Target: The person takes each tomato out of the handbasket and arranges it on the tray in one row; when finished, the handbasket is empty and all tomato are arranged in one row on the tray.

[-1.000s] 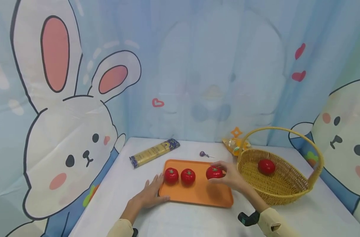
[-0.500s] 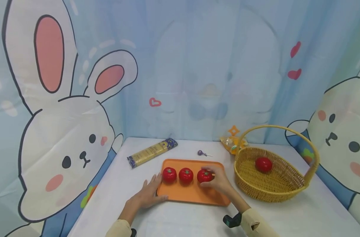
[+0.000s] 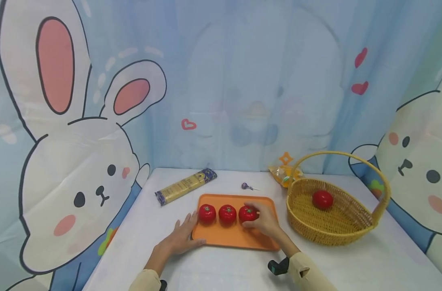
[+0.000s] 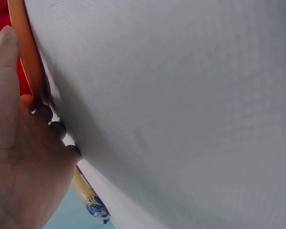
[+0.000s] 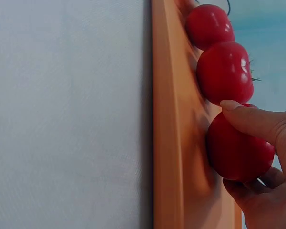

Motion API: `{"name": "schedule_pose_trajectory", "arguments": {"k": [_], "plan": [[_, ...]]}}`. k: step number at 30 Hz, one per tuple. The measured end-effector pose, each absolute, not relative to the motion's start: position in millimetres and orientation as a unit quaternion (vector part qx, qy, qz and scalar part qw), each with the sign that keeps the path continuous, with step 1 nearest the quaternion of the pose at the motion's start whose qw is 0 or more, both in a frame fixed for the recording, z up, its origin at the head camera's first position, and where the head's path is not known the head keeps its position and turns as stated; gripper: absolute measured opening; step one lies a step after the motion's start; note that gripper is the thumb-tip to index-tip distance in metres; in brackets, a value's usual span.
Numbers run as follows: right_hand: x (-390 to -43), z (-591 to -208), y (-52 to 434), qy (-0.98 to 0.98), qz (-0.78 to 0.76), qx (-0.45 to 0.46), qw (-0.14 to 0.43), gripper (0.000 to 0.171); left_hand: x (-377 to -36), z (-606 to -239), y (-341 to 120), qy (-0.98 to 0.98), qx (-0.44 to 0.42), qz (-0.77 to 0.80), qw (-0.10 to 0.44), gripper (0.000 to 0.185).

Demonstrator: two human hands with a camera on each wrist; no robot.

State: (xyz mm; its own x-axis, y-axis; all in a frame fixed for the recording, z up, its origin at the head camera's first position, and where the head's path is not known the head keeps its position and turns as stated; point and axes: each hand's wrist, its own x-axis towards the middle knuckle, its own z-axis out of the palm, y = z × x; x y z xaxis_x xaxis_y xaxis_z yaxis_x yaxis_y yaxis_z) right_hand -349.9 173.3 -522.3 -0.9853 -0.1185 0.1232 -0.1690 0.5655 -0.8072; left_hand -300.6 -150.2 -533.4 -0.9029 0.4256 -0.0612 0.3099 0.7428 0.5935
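An orange tray (image 3: 224, 238) lies on the white table with three red tomatoes in a row. My right hand (image 3: 266, 221) grips the rightmost tomato (image 3: 247, 213), which rests on the tray beside the middle tomato (image 3: 227, 213) and the left tomato (image 3: 207, 213). The right wrist view shows thumb and fingers curled around that tomato (image 5: 238, 150). My left hand (image 3: 180, 238) lies flat on the table with its fingers against the tray's left edge (image 4: 31, 62). A fourth tomato (image 3: 322, 199) sits in the wicker basket (image 3: 352, 226) at the right.
A pasta packet (image 3: 185, 186) lies behind the tray at the left. A small purple lollipop (image 3: 247, 186) and a yellow snack bag (image 3: 284, 173) sit near the back. Cartoon rabbit curtains close in the table on three sides.
My right hand has carried its tomato leftward and set it down on the tray next to the middle tomato. The left hand has stayed at the tray's edge.
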Motion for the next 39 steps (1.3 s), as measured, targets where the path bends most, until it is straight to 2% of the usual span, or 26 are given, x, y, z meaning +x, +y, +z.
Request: {"name": "schedule_pose_trajectory", "arguments": {"k": [10,16,21,25,29,31,33,39], "plan": [[-354.9,-522.6,162.7,-0.887,0.455,0.075,0.015,0.077,-299.8,-534.3,-156.1,0.928,0.194,0.302,0.095,0.099],[-357.3,-522.4,165.1,-0.879,0.469,0.091,0.011,0.088,-301.6,-539.8,-158.9,0.928,0.202,0.301,0.087,0.1],[-356.0,-502.0,179.3,-0.876,0.467,0.124,0.005,0.086,-301.0,-537.2,-158.2,0.926,0.2,0.307,0.088,0.1],[-354.2,-462.5,207.9,-0.887,0.429,0.17,0.009,0.071,-301.0,-534.1,-156.9,0.928,0.196,0.303,0.094,0.099],[-357.4,-422.7,256.6,-0.901,0.388,0.185,0.055,0.058,-302.9,-531.1,-156.3,0.929,0.197,0.298,0.093,0.098],[-361.6,-411.4,284.4,-0.909,0.376,0.161,0.085,0.055,-303.9,-530.2,-156.2,0.929,0.197,0.298,0.093,0.097],[-368.6,-409.0,311.2,-0.916,0.368,0.116,0.106,0.06,-305.0,-531.1,-155.9,0.93,0.195,0.295,0.096,0.097],[-387.5,-429.0,372.3,-0.933,0.334,-0.022,0.132,0.069,-305.2,-535.9,-152.0,0.928,0.197,0.301,0.102,0.097]]}}
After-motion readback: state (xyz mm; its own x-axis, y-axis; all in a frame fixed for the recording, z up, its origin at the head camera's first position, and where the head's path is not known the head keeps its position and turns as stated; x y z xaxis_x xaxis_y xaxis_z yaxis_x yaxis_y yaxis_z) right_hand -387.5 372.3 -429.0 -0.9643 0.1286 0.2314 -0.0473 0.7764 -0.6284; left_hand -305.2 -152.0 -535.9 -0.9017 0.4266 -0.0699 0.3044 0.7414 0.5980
